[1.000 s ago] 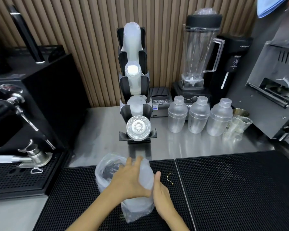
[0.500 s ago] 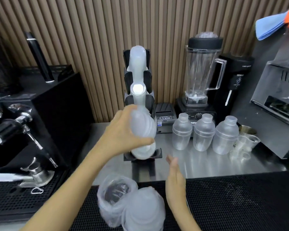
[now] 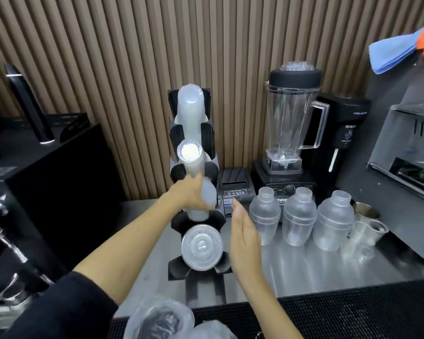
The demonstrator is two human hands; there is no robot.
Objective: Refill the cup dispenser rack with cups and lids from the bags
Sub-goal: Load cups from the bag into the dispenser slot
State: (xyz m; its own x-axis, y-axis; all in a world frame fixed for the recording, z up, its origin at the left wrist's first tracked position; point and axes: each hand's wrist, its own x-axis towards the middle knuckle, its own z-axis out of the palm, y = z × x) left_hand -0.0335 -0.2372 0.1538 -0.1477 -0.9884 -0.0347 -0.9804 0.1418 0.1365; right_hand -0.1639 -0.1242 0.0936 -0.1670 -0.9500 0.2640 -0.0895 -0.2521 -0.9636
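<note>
The black cup dispenser rack [image 3: 175, 129] stands on the steel counter with cup stacks in its upper slots and a stack of clear lids [image 3: 202, 247] in the bottom slot. My left hand [image 3: 189, 194] grips a translucent stack of cups [image 3: 207, 196] at the rack's third slot, just above the lids. My right hand [image 3: 245, 231] hovers flat and apart to the right of the rack, holding nothing. Two plastic bags [image 3: 162, 319] lie at the bottom edge on the black mat; the left one shows dark contents.
Three clear shakers [image 3: 299, 216] and small measuring cups [image 3: 365, 233] stand right of the rack. Behind are a receipt printer [image 3: 235, 184], a blender [image 3: 291, 123] and a grey machine [image 3: 406, 167]. An espresso machine [image 3: 15, 216] fills the left.
My left hand lifted the cup stack out of the bag and carried it up to the rack's third slot. My right hand let go of the bag and rose beside the rack.
</note>
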